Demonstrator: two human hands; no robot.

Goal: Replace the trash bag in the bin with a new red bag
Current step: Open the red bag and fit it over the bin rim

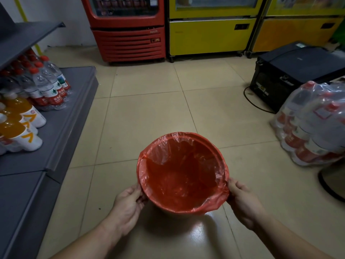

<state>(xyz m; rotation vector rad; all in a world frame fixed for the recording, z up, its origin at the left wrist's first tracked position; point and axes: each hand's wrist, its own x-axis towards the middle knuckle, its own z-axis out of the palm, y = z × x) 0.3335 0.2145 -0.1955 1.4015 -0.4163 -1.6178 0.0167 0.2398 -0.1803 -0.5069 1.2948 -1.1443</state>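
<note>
Bin: our round red plastic bin [179,207] sits on the tiled floor [149,113].
Bag: thin red plastic bag [186,176] lines it, edge folded over.
Hands: left hand [128,206] and right hand [242,199] pinch the overhang, seating it.

Beige floor tiles [149,113] shine under overhead light. A red cooler [128,34] and yellow coolers [211,34] line the far wall. Grey shelves [56,128] of bottles [50,85] stand left.

I'm seeing a dim indoor view, with a bright glare patch on the glossy beige floor tiles [197,230] at the lower centre. The shrink-wrapped pack of red-labelled bottles [313,124] at the right edge looks smeared, and wide-angle distortion bends the grey metal shelf [61,128] at left.
</note>
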